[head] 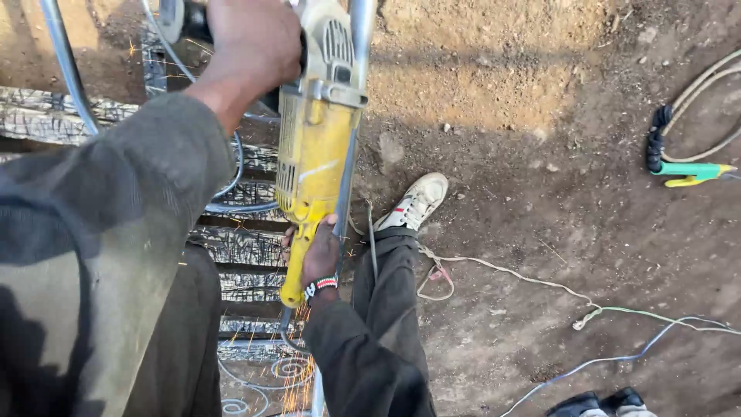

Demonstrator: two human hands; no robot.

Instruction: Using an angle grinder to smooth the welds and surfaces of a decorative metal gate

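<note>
Gripping the grinder (316,139) with both hands, the person leans over the metal frame (247,247) at seven o'clock. Left hand (251,42) is clamped around the side handle at twelve o'clock; right hand (318,255) is wrapped around the yellow rear grip at six o'clock, a beaded wristband (320,286) just below it. Sparks (297,386) scatter low. White shoe (417,201) sits on dirt beside the tool. A green clamp (691,171) lies well apart at three o'clock.
</note>
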